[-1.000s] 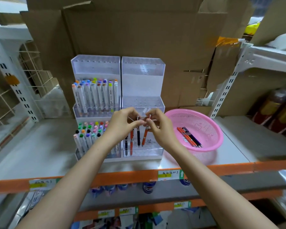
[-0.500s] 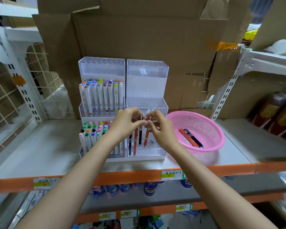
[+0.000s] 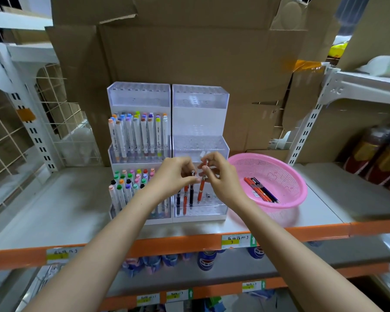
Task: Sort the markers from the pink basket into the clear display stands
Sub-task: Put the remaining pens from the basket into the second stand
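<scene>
Looking down onto a shop shelf. Nearest, two bare forearms reaching forward from the bottom corners. Beyond them, the orange front edge of a grey shelf, with small yellow-and-white price labels stuck along it.

Above that edge, both hands close together in front of the lowest tier of the right clear stand. On the left hand, fingers curled, thumb and fingertips pinching the upper part of a black marker standing upright in that tier. On the right hand, fingers curled, thumb and forefinger pinching an orange marker near its silver top, slightly tilted, just right of the black one; lower end at the holed panel of the tier, whether seated in a hole unclear. Two more markers, one black and one orange, upright in the same tier further left.

Touching on the left, the left clear stand, two of its tiers packed with white colour-capped markers.

Just right of the stands, a pink basket on the shelf, with a small bunch of loose markers, orange and black, lying flat inside.

Further back, a wall of brown cardboard boxes. Far left, white wire grid panels; far right, dark bottles with yellow labels.
</scene>
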A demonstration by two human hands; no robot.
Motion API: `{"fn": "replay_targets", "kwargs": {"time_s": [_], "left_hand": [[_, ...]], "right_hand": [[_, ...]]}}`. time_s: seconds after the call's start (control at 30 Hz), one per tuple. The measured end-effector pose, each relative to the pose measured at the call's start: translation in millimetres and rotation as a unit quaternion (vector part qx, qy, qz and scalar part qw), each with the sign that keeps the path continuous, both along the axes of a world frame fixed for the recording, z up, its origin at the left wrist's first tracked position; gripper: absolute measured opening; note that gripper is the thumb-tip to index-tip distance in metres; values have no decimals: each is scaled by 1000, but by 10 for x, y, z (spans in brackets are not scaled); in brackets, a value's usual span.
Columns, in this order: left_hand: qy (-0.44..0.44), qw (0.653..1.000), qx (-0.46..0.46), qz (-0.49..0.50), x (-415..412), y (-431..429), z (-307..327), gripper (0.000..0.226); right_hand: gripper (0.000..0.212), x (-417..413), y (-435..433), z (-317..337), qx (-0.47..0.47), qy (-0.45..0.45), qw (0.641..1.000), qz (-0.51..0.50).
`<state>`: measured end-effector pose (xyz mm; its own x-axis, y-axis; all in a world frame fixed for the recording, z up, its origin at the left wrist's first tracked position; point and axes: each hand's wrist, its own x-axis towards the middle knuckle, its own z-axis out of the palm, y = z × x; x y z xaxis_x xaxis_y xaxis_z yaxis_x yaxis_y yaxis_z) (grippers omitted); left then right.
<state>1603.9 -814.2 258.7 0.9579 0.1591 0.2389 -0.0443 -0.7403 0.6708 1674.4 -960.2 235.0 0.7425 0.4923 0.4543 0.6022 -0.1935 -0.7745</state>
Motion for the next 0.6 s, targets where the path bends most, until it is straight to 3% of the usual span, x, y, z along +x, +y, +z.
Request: {"fn": "replay_targets", "kwargs": {"time_s": [0.6], "left_hand": [[37,997,74,-7,-34,-28,-125,22]], "right_hand": [[13,-26,-46,-19,0,-3,1000,2]]}}
